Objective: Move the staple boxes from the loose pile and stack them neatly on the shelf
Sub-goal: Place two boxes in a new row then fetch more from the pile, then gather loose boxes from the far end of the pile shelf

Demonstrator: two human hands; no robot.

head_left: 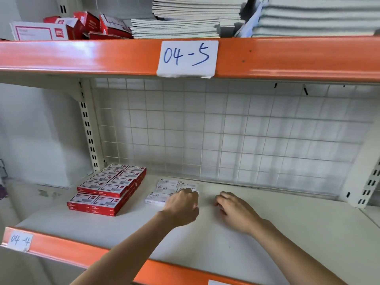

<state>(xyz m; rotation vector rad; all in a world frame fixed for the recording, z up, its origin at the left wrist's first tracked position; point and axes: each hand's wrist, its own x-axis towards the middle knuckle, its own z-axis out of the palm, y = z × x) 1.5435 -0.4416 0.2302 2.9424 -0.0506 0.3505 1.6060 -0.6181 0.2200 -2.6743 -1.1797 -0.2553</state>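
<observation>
Several white staple boxes point(164, 190) lie flat in a tight block on the white shelf point(287, 233), near its middle. My left hand point(182, 206) rests over the block's front right corner, fingers curled down onto a box; whether it grips that box I cannot tell. My right hand point(234, 210) lies palm down on the bare shelf just right of the block, fingers loosely bent, holding nothing. To the left, red staple boxes point(109, 188) stand in a neat two-column stack.
A wire grid panel point(236, 130) backs the shelf. Orange beams point(82, 56) labelled 04-5 and 04-4 frame it above and below. On the upper shelf lie a loose pile of red boxes point(90, 25) and stacked notebooks point(185, 19).
</observation>
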